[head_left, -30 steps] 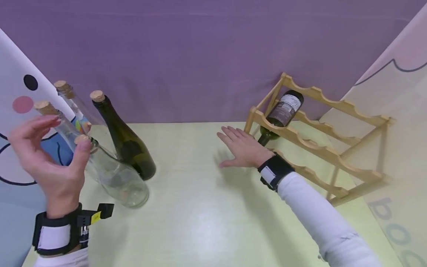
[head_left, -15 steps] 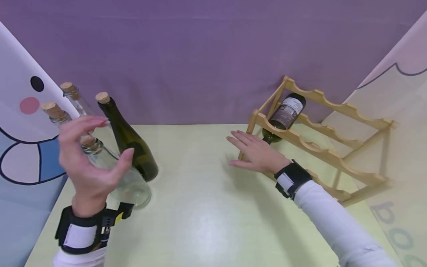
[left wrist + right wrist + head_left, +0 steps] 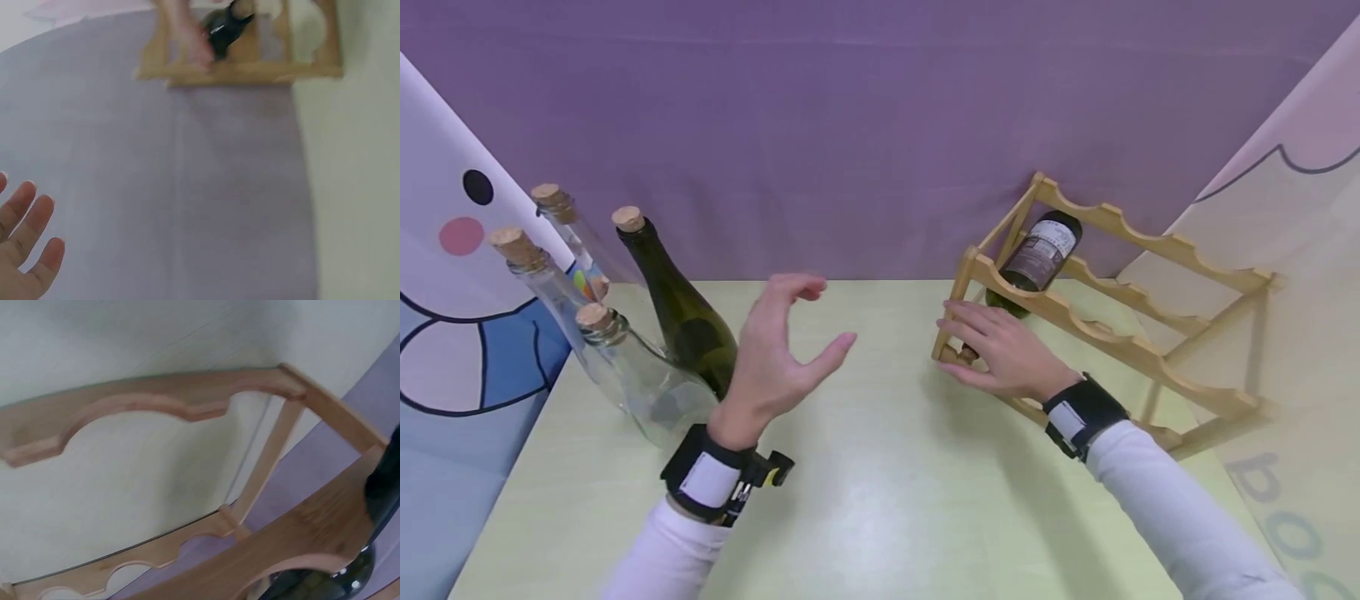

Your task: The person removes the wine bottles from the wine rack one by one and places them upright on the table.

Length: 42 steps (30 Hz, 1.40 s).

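In the head view, my left hand (image 3: pixel 778 358) is held over the table, thumb and fingers spread and bent in a C shape, with nothing in it. It partly hides a dark green corked bottle (image 3: pixel 681 308) behind it. My right hand (image 3: pixel 1003 354) is at the lower left front of the wooden wine rack (image 3: pixel 1120 333), fingers and thumb around the neck of a labelled dark wine bottle (image 3: pixel 1041 250). The bottle lies tilted in the rack's upper left place, neck down toward me. Its cork (image 3: pixel 242 7) also shows in the left wrist view.
Clear glass bottles with corks stand at the left: a front one (image 3: pixel 647 375), one behind it (image 3: pixel 553 296), and another at the back (image 3: pixel 583 242). A purple backdrop (image 3: pixel 850 142) rises behind the pale table (image 3: pixel 865 500).
My left hand has swept right, from beside the clear bottles to the right of the green bottle. My right hand has moved slightly right, its flat fingers now bent at the wine bottle's neck.
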Tool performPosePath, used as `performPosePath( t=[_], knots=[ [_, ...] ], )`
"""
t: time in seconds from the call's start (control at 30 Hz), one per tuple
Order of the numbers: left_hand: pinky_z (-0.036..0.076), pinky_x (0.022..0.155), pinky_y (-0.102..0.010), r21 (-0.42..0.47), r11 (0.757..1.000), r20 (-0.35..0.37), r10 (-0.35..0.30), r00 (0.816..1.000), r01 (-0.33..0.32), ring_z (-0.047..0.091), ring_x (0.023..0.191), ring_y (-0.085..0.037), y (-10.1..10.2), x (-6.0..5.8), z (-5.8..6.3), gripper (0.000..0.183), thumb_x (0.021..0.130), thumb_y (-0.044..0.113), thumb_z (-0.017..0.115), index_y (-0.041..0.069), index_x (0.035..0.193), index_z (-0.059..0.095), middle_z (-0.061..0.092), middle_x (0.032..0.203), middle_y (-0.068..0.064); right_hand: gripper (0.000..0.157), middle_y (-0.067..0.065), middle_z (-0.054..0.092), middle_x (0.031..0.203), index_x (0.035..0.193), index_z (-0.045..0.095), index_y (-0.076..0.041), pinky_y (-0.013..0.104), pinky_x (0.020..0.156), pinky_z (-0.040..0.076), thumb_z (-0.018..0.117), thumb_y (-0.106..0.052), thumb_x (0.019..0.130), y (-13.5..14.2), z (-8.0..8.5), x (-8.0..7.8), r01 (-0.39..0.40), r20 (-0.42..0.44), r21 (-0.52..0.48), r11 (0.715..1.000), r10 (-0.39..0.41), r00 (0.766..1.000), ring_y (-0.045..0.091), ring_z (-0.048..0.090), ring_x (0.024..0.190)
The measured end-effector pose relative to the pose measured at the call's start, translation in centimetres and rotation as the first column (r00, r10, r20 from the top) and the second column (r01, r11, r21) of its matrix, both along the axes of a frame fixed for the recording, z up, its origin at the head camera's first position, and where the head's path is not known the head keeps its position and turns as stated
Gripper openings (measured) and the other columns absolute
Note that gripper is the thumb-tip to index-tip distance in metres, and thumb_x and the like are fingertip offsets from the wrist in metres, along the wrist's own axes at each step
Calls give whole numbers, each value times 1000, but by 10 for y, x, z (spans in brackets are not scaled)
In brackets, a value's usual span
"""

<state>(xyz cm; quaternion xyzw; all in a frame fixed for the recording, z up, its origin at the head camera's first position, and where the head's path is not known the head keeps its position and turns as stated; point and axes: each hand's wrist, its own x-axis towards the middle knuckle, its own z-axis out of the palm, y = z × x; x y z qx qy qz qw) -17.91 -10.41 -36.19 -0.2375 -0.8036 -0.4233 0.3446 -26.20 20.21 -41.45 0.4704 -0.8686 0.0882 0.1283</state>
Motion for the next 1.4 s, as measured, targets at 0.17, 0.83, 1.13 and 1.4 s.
performPosePath(
  t=[0.17,0.83,1.13,1.4],
  knots=[
    [49,89,-45,-40,997,200,-62,978,71,57,106,-24,36,-16,-22,62,79,33,72,4,130,52,61,122,-15,62,23,54,139,131,57,-4,58,103,42,69,-38,80,15,-3,-1,23,-48,-7,1000,-23,999,38,45,129],
    [41,108,-53,-274,920,448,-134,884,279,30,140,-28,91,-81,-21,93,81,49,70,18,154,23,24,156,-16,68,30,33,153,143,45,-8,67,104,33,64,-34,84,80,-5,-15,327,19,-106,939,-326,945,47,31,137],
    [39,109,-52,-240,924,487,-152,860,299,29,141,-27,116,-90,-6,94,82,54,67,19,155,20,19,159,-13,67,33,32,151,146,39,-3,66,104,35,63,-20,86,75,-3,-19,343,-45,-93,935,-348,936,49,32,135],
    [29,114,-58,-348,870,471,-161,867,350,14,146,-32,131,-97,7,95,80,56,68,21,155,21,8,164,-13,83,37,33,148,149,34,-3,66,104,36,75,-11,77,62,-5,-24,358,-107,-138,924,-373,922,50,32,135]
  ],
)
